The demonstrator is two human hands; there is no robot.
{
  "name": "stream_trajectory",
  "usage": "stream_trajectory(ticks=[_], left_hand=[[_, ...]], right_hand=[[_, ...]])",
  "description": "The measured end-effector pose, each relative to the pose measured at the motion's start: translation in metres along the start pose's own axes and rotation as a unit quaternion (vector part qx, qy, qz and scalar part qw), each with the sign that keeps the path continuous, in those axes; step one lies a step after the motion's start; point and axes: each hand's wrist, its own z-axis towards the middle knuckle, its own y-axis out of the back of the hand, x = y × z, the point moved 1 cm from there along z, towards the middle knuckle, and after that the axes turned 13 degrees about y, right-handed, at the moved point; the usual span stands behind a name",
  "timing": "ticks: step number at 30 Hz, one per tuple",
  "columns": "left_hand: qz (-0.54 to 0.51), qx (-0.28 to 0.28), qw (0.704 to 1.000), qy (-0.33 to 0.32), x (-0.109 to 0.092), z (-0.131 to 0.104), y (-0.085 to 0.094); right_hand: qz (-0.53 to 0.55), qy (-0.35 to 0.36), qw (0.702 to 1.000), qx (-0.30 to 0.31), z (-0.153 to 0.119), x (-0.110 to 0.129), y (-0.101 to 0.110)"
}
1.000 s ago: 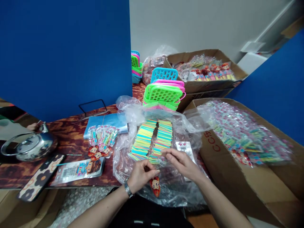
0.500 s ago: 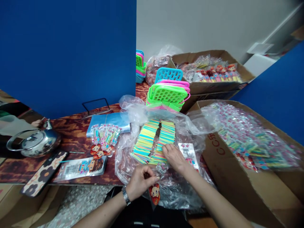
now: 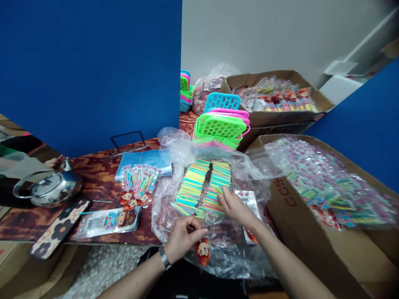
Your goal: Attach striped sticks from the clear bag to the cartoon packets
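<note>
My left hand is closed, thumb and forefinger pinching a small clear plastic packet. A cartoon head with red hair on the packet hangs below the fingers. Over the right side of the stick pile, my right hand is closed with its fingertips together on a thin yellow-green stick. The thin coloured sticks, yellow, blue and pink, lie in two rows inside an opened clear plastic bag. Beside my right hand lies a printed white packet, partly covered by my wrist.
Filled cartoon packets fan out on the left, near a silver packet, a flowered case and a metal kettle. Stacked baskets stand behind. Cardboard boxes of packets flank the right. Another person's hand shows far left.
My right hand has lifted slightly and shifted right, its fingers now pinched on a stick rather than flat on the pile. My left hand stays nearly in place with the packet.
</note>
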Motion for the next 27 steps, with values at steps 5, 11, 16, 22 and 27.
stream_trajectory(ticks=[5,11,16,22,27], left_hand=[[0.000,-0.020,1.000,-0.020,-0.010,0.004,0.001],[0.051,-0.060,0.996,-0.051,-0.016,0.010,-0.001],[0.148,-0.128,0.974,-0.112,-0.026,0.009,-0.003],[0.173,-0.145,0.965,-0.135,-0.032,0.008,-0.006],[0.173,-0.153,0.955,-0.188,-0.035,0.009,-0.001]], right_hand=[[0.388,-0.045,0.913,-0.116,-0.005,0.019,0.015],[0.532,-0.048,0.793,-0.292,0.004,0.054,0.039],[0.480,-0.024,0.805,-0.346,0.012,0.079,0.050],[0.412,-0.008,0.842,-0.348,0.014,0.087,0.040],[0.337,0.024,0.903,-0.266,0.008,0.085,0.038]])
